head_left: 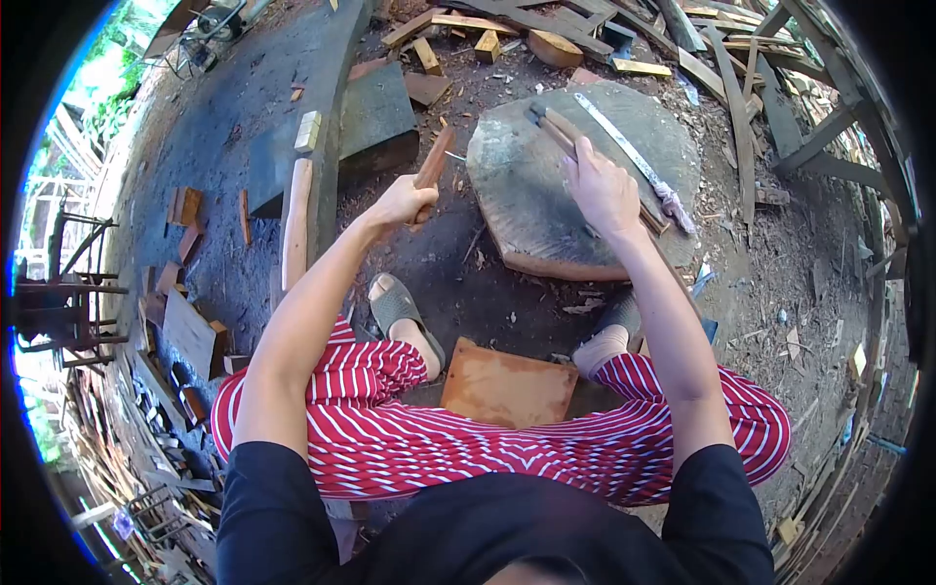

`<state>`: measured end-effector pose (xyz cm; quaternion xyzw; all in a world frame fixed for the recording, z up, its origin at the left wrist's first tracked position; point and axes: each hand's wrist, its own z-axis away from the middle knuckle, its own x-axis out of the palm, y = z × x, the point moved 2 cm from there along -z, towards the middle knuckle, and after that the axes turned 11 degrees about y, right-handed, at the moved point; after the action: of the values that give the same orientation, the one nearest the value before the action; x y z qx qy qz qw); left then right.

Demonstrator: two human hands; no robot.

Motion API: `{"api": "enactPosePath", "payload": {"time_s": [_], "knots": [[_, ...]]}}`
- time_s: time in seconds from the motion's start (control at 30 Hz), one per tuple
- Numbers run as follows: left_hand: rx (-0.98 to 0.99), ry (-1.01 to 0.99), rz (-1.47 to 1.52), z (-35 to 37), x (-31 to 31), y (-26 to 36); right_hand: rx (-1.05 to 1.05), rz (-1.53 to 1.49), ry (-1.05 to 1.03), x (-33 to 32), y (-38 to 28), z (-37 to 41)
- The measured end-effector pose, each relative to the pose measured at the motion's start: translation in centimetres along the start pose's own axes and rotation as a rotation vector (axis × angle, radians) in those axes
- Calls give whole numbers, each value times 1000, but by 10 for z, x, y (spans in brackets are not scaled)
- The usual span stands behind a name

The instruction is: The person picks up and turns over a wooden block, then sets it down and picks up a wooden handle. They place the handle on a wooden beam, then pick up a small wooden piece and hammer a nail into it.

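Observation:
Wrapped in my left hand is a reddish-brown wooden piece, its upper end slanting up beyond my fist. A thin, pale, bent sliver shows beside that piece. My right hand lies over a wooden-handled tool on the round wood block, its fingers closed at the handle. The tool's dark end points up and left, and my palm hides part of its length. Along its right side lies a long pale metal strip, with cloth-like wrapping at the near end.
Between my sandalled feet stands a brown wooden board seat. Long beams and a dark wooden block lie to the left. Offcuts and planks litter the ground at the back and right. More blocks sit far left.

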<state>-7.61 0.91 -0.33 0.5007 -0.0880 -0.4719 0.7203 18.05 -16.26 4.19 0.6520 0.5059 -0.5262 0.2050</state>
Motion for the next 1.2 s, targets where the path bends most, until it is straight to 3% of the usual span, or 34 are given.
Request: {"api": "enactPosePath", "payload": {"time_s": [0.07, 0.13, 0.23, 0.3, 0.4, 0.97, 1.07, 1.13, 1.17, 1.2], "knots": [[-39, -15, 320, 5, 5, 11, -18, 68, -47, 4, 6, 3], [-65, -44, 366, 11, 10, 22, -21, 76, -48, 5, 5, 9], [-119, -257, 600, 13, 21, 29, 58, 17, -109, 7, 4, 21], [-126, -290, 630, 14, 31, 34, 88, -98, 62, 9, 2, 29], [-135, -358, 700, 11, 45, 37, 116, -158, 76, 7, -1, 33], [24, -9, 479, 1, 65, 54, 64, -170, -62, -24, -29, 33], [96, 110, 309, 0, 60, 56, 25, -112, -66, -25, -22, 32], [250, 439, 158, -6, 50, 50, 13, -72, -150, -29, -16, 30], [435, 504, -108, -15, 42, 41, 0, -33, -237, -30, -14, 29], [431, 501, -107, -10, 39, 45, 1, -32, -242, -31, -14, 29]]}}
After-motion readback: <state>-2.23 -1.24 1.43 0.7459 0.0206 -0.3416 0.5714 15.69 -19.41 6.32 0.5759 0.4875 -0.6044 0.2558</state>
